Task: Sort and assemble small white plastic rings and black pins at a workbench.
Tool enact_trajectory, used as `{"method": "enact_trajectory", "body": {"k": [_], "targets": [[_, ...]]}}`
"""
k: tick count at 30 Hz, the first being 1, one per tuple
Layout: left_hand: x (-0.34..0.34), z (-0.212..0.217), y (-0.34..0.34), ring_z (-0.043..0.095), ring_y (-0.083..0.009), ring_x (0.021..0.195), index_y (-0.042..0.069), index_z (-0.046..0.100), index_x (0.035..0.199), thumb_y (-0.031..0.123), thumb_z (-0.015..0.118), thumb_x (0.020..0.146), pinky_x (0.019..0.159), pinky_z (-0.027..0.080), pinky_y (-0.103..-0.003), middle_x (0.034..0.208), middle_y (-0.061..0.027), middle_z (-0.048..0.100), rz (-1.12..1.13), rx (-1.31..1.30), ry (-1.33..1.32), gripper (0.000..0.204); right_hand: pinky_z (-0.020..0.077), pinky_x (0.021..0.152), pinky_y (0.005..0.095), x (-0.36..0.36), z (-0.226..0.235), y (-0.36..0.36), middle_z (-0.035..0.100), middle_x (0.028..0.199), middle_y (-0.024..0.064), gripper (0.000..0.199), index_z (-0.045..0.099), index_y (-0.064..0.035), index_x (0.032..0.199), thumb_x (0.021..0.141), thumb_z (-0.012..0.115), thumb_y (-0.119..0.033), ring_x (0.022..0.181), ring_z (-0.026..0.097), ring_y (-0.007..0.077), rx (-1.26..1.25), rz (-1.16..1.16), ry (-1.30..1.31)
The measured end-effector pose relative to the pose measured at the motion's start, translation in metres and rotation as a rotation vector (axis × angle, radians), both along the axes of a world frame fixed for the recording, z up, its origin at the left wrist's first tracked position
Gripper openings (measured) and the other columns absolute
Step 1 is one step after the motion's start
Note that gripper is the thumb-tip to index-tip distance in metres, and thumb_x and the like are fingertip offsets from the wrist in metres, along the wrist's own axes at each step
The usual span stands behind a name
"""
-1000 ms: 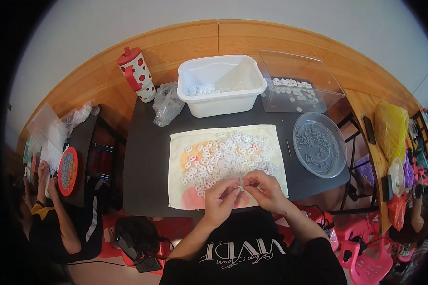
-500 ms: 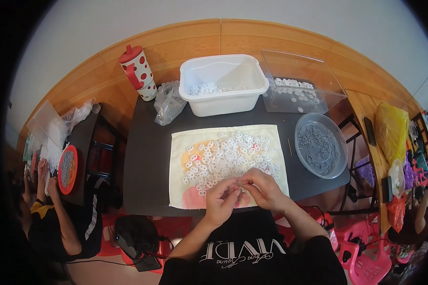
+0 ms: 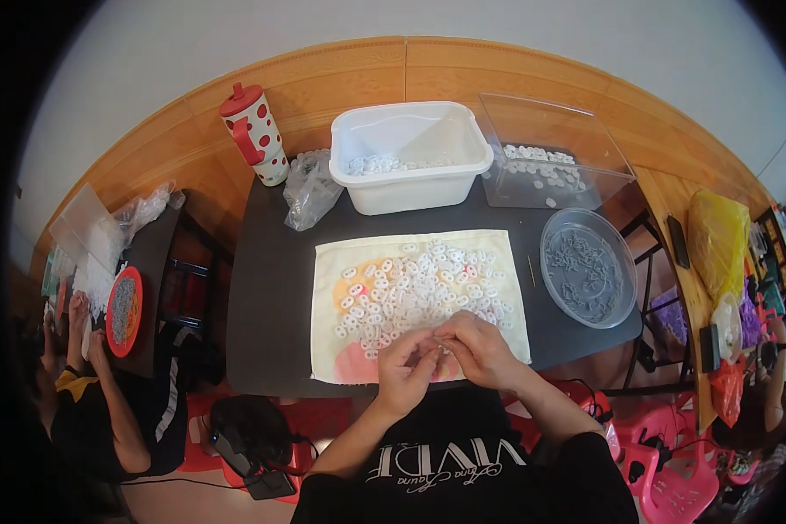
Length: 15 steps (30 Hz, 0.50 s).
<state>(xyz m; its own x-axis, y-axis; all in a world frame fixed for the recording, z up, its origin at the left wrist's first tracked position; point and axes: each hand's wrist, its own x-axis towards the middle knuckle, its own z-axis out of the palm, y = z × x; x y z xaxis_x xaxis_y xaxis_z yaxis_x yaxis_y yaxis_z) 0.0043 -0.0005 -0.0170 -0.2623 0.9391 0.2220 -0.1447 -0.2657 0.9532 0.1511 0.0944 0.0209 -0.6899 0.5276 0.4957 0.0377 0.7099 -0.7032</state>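
My left hand [image 3: 405,374] and my right hand [image 3: 482,351] meet over the near edge of a cream towel [image 3: 325,271]. Both are closed, thumbs and fingers pinched at one spot. A small pale bit shows between the fingertips, too little of it to name. Just beyond the hands spreads a heap of small white oval plastic pieces [image 3: 419,288], many with two dark holes. A few show a red or pink patch.
Behind the towel stands a white tub [image 3: 410,194] with white pieces inside. A clear box [image 3: 533,194] holds more. At right sits a round clear tray [image 3: 589,316] of small grey parts, beside a thin stick [image 3: 533,269]. A spotted tumbler [image 3: 266,148] and plastic bag [image 3: 310,194] are back left. Co-workers sit either side.
The fingers of my right hand have shifted slightly at the pinch, and the hand has turned a little. My left hand stays almost in place. The heap looks the same.
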Motion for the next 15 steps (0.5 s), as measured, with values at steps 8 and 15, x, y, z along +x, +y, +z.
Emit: {"method": "enact_trajectory", "body": {"k": [8, 15], "targets": [[0.001, -0.004, 0.0, 0.06, -0.0074, 0.076, -0.003, 0.06, 0.127, -0.012, 0.06, 0.091, 0.064, 0.049, -0.021, 0.093, -0.004, 0.065, 0.001, 0.016, -0.013, 0.036, 0.0511, 0.072, 0.0305, 0.006, -0.002, -0.001, 0.064, 0.092, 0.0128, 0.019, 0.062, -0.0008, 0.104, 0.087, 0.065, 0.007, 0.082, 0.065, 0.0233, -0.158, -0.122, 0.033], [-0.007, -0.007, 0.003, 0.057, -0.008, 0.078, -0.002, 0.064, 0.122, -0.008, 0.062, 0.092, 0.067, 0.047, -0.021, 0.093, -0.0019, 0.061, 0.043, 0.018, 0.133, 0.03, 0.0508, 0.071, 0.0302, 0.03, -0.004, 0.008, 0.065, 0.091, 0.0123, 0.01, 0.066, 0.0028, 0.091, 0.083, 0.067, 0.008, 0.081, 0.065, 0.0213, -0.136, -0.245, 0.008]]}}
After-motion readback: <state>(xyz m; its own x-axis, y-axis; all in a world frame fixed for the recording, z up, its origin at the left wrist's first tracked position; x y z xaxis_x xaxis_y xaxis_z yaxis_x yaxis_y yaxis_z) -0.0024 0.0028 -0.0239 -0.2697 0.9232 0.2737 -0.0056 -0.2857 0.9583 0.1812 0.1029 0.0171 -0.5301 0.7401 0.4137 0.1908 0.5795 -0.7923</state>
